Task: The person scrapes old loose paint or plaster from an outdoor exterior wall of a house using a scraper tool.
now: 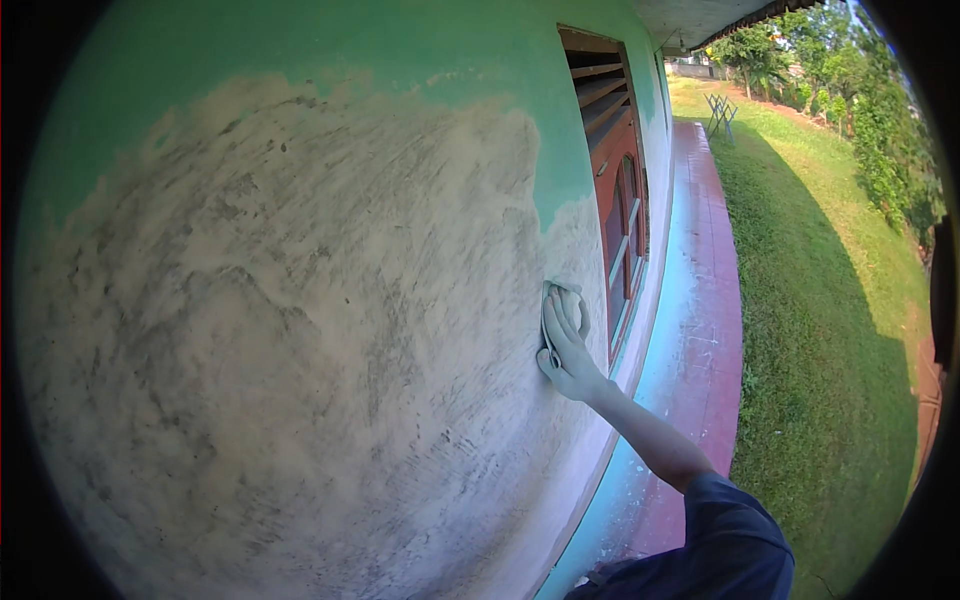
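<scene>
My right hand (568,345) presses a folded pale sheet of sandpaper (549,300) flat against the wall. The fingers lie over the sheet and the thumb rests along its lower left edge. Under the sheet, the wall (320,280) shows a broad rubbed patch, whitish grey with dark scuffs. Green paint (430,40) surrounds this patch above and at the upper left. Just right of the hand is the red-brown window frame (618,160). My left hand is out of the picture.
A red tiled walkway (700,240) with a light blue border, speckled with white dust, runs along the wall's foot. Beyond it lies a lawn (800,330) with trees (800,60). A folding rack (721,115) stands far along the walkway. The eave (700,20) overhangs above.
</scene>
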### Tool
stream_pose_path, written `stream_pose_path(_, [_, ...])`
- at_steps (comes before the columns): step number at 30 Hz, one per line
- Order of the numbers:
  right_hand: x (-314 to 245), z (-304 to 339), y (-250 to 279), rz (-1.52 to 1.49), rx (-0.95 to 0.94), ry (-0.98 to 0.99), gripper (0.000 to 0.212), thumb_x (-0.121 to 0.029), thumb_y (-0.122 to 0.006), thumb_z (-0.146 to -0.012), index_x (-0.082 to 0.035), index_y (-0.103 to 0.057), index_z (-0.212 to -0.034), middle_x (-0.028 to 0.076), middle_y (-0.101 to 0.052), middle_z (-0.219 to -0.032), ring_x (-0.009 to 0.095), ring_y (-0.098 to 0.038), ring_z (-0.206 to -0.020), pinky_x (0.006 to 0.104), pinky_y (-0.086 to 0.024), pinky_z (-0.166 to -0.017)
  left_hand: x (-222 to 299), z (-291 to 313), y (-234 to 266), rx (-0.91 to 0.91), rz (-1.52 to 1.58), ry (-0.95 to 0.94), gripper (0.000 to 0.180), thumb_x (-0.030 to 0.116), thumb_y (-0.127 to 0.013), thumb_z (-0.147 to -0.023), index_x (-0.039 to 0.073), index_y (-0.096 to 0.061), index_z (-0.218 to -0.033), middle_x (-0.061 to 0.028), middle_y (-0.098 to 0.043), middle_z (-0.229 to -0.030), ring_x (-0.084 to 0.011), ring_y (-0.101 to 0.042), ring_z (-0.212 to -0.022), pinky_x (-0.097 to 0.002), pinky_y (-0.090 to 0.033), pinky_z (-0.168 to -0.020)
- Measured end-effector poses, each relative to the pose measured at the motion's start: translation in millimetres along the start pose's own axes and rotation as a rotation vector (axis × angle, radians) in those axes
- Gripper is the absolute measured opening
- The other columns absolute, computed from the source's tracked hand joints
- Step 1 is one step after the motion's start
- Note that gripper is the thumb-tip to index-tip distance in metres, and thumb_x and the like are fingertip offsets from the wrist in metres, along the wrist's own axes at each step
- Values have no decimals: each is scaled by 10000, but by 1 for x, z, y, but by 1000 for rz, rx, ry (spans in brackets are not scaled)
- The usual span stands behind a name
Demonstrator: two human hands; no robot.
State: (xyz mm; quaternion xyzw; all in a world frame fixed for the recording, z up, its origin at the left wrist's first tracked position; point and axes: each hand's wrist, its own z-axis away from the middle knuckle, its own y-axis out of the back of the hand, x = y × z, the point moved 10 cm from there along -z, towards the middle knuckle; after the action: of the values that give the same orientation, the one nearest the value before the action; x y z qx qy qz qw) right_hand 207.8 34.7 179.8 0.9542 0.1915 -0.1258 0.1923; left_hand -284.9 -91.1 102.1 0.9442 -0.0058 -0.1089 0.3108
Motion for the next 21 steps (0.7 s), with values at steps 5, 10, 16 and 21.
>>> stream_pose_path(5, [-18,-164,65,15,25,41,613,-352,-388,-990,-86,-220,-1515,130,-189,-1582,279,-104,-1478,472,71,-1147,0,-2,-1,-14,-41,-19,921,723,-488,-810,219,-201,-1526,-396,11,-1501,-670,21,-1324,-803,-54,-979])
stream_pose_path(10, [-15,-127,44,-13,45,21,618,-352,-386,-990,-54,-226,-1507,150,-191,-1577,286,-102,-1478,471,48,-1148,-6,6,-7,-87,-45,6,938,725,-494,-805,226,-171,-1530,-421,7,-1483,-686,14,-1309,-812,-67,-966])
stream_pose_path(16, [-10,-8,6,4,-37,-23,647,-329,-390,-969,10,-223,-1494,237,-195,-1554,289,-75,-1484,476,56,-1135,0,-1,-10,-82,-6,-16,913,708,-501,-811,218,-196,-1519,-447,-24,-1461,-700,-4,-1294,-824,-65,-950])
stream_pose_path(21, [-22,-196,76,-97,101,-23,602,-337,-384,-993,-91,-215,-1516,145,-156,-1588,311,-74,-1478,489,61,-1141,-6,0,-8,-117,-1,-22,890,679,-514,-823,205,-210,-1512,-471,-37,-1441,-714,-12,-1281,-830,-62,-939])
